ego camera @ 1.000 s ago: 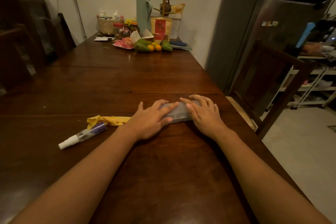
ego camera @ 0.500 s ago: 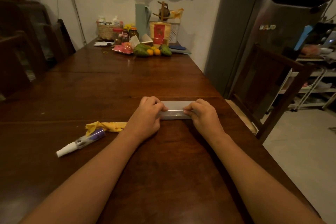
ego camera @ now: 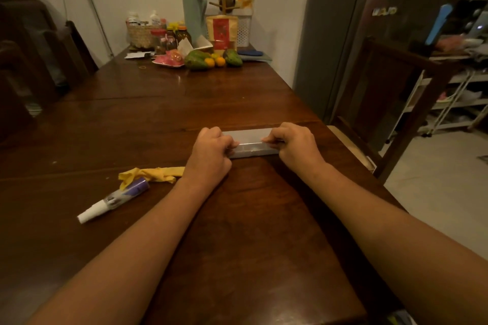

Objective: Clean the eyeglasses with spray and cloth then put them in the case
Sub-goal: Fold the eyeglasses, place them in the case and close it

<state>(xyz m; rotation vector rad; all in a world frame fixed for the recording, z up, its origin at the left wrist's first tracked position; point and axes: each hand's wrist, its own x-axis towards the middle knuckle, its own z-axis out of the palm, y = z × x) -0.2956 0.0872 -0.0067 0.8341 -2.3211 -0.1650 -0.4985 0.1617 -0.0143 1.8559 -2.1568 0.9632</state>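
- Here, both hands sit at the ends of a pale, translucent eyeglass case (ego camera: 250, 143) lying flat on the dark wooden tabletop (ego camera: 264, 219).
- The left hand (ego camera: 211, 157) is curled almost into a fist, fingers folded over the case's left end and pinching its near edge.
- The right hand (ego camera: 293, 144) is likewise curled, thumb and fingertips clamped on the case's right end.
- The case lid appears closed; whether the eyeglasses are inside cannot be told.
- To the left, near the left forearm, a crumpled yellow cloth (ego camera: 150, 174) lies on the tabletop.
- A small spray bottle (ego camera: 116, 199) lies on its side, its far end touching the cloth.
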